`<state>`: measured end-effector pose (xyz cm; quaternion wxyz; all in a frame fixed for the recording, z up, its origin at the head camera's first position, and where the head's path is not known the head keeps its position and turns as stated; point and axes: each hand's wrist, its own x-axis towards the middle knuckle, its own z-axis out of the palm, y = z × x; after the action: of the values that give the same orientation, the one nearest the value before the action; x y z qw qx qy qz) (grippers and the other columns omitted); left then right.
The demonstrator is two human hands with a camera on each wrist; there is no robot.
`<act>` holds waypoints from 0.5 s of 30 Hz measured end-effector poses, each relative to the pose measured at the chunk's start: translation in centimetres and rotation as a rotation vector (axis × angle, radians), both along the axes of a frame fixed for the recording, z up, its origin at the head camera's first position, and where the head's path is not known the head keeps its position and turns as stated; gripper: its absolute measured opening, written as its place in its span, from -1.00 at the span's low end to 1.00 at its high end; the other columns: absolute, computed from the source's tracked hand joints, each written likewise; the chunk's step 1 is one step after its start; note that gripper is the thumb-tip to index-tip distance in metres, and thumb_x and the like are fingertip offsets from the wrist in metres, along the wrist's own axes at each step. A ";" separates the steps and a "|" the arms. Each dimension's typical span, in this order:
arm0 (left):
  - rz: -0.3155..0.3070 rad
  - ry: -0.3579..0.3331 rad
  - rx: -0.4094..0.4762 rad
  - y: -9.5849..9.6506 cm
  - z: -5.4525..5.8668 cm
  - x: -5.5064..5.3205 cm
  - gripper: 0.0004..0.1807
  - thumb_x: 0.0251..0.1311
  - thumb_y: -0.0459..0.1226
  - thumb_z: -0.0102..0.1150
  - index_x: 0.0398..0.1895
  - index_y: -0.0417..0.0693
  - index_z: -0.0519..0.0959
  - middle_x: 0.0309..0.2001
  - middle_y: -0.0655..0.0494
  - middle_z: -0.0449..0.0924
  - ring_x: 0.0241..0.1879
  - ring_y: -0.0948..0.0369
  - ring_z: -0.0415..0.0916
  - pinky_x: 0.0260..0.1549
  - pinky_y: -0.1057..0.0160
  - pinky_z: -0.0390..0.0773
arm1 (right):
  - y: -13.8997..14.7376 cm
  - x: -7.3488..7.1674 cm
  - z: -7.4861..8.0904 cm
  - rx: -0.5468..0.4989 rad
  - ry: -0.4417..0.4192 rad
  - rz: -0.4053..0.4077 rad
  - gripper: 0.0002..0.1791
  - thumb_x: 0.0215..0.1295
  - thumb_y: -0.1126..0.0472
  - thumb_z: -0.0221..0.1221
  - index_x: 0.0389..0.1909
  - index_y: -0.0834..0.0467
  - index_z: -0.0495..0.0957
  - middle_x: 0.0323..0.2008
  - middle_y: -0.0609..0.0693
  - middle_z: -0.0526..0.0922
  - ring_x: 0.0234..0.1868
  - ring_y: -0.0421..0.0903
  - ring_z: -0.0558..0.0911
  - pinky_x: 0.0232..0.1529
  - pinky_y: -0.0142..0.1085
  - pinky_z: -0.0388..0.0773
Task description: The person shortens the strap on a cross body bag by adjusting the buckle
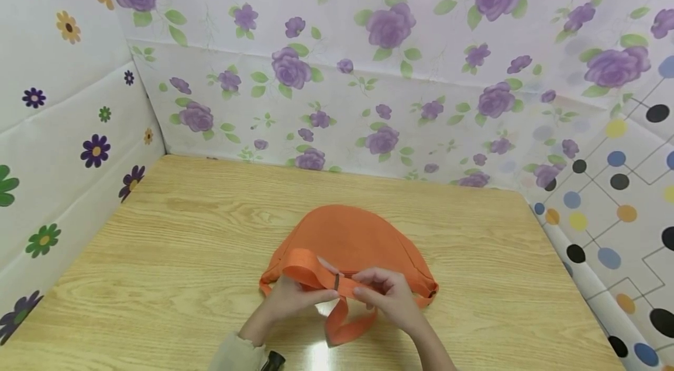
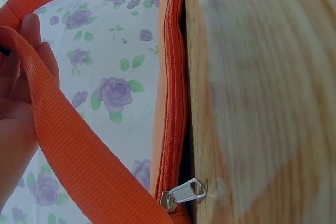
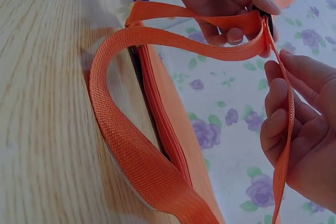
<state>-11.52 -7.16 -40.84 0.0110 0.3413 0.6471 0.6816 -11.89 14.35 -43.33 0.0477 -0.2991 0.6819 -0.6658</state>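
Observation:
An orange bag [image 1: 347, 236] with a curved top lies on the wooden table. Its orange webbing strap [image 1: 344, 330] is lifted at the near side, with one loop standing up and another hanging down. On the strap sits a dark slider buckle [image 1: 337, 282]. My left hand [image 1: 292, 299] holds the strap at this buckle, its thumb against the buckle in the right wrist view. Just right of the buckle, my right hand [image 1: 392, 301] pinches the strap between thumb and fingers. In the left wrist view, a zipper [image 2: 172, 77] runs along the bag's edge, with a silver zip pull [image 2: 189, 191].
The light wooden table [image 1: 195, 242] extends around the bag. Behind it stands a wall covering with purple flowers [image 1: 389, 26]; patterned coverings also flank both sides. A small black object [image 1: 272, 360] shows beside the left sleeve [image 1: 239, 353].

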 end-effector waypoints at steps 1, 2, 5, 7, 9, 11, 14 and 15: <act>-0.002 0.004 0.003 0.0 0.0 0.0 -0.76 -0.07 -0.57 0.22 -0.27 -0.44 0.47 -0.31 -0.29 0.52 -0.30 0.15 0.54 -0.32 0.18 0.54 | 0.1 0.0 -0.1 0.004 0.005 -0.004 -0.84 0.12 0.53 0.09 -0.24 0.45 0.50 -0.42 0.08 0.61 -0.71 -0.10 0.40 -0.76 -0.22 0.41; -0.003 0.000 0.005 0.0 0.0 -0.1 -0.76 -0.07 -0.58 0.22 -0.27 -0.44 0.47 -0.32 -0.28 0.52 -0.30 0.16 0.54 -0.32 0.19 0.54 | 0.1 -0.1 -0.1 0.005 0.015 -0.005 -0.84 0.12 0.54 0.09 -0.25 0.45 0.50 -0.43 0.08 0.61 -0.72 -0.09 0.39 -0.76 -0.22 0.41; -0.008 -0.007 0.009 0.0 0.0 -0.1 -0.76 -0.07 -0.57 0.22 -0.27 -0.43 0.47 -0.31 -0.28 0.52 -0.30 0.16 0.54 -0.32 0.18 0.54 | 0.1 -0.1 -0.2 -0.005 0.036 -0.002 -0.85 0.11 0.57 0.08 -0.27 0.44 0.49 -0.46 0.08 0.60 -0.72 -0.06 0.38 -0.76 -0.22 0.40; -0.011 0.007 0.011 0.0 0.0 -0.1 -0.76 -0.06 -0.58 0.21 -0.26 -0.43 0.46 -0.31 -0.29 0.51 -0.30 0.16 0.54 -0.33 0.17 0.54 | 0.1 -0.2 -0.2 -0.017 0.047 0.003 -0.86 0.11 0.58 0.07 -0.29 0.44 0.48 -0.49 0.10 0.58 -0.72 -0.07 0.38 -0.76 -0.22 0.40; -0.009 0.005 0.011 0.0 0.0 -0.1 -0.76 -0.06 -0.57 0.21 -0.26 -0.42 0.46 -0.31 -0.29 0.51 -0.30 0.16 0.54 -0.33 0.18 0.55 | 0.1 -0.2 -0.1 -0.027 0.052 0.005 -0.88 0.11 0.58 0.07 -0.30 0.44 0.47 -0.52 0.14 0.55 -0.71 -0.10 0.37 -0.76 -0.21 0.40; -0.007 0.018 0.016 0.0 0.0 -0.1 -0.76 -0.06 -0.57 0.21 -0.27 -0.43 0.46 -0.31 -0.29 0.51 -0.30 0.15 0.54 -0.34 0.17 0.55 | 0.0 -0.2 -0.1 -0.032 0.051 0.008 -0.89 0.11 0.58 0.07 -0.32 0.44 0.46 -0.53 0.16 0.53 -0.70 -0.12 0.37 -0.76 -0.21 0.39; -0.005 0.012 0.018 -0.1 0.0 0.0 -0.76 -0.06 -0.57 0.21 -0.27 -0.43 0.46 -0.32 -0.30 0.52 -0.30 0.15 0.54 -0.35 0.18 0.55 | -0.1 -0.1 -0.1 -0.041 0.053 0.015 -0.91 0.11 0.58 0.06 -0.34 0.45 0.45 -0.52 0.17 0.53 -0.70 -0.11 0.37 -0.76 -0.22 0.39; -0.006 0.021 0.022 -0.1 -0.1 0.0 -0.76 -0.07 -0.58 0.21 -0.27 -0.44 0.46 -0.33 -0.31 0.51 -0.30 0.15 0.54 -0.36 0.17 0.55 | -0.1 -0.1 -0.1 -0.043 0.056 0.018 -0.91 0.11 0.59 0.06 -0.34 0.45 0.45 -0.52 0.18 0.53 -0.70 -0.10 0.37 -0.76 -0.22 0.39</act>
<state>-11.55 -7.27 -40.90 0.0027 0.3505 0.6387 0.6850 -12.00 14.27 -43.45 0.0281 -0.3249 0.6658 -0.6711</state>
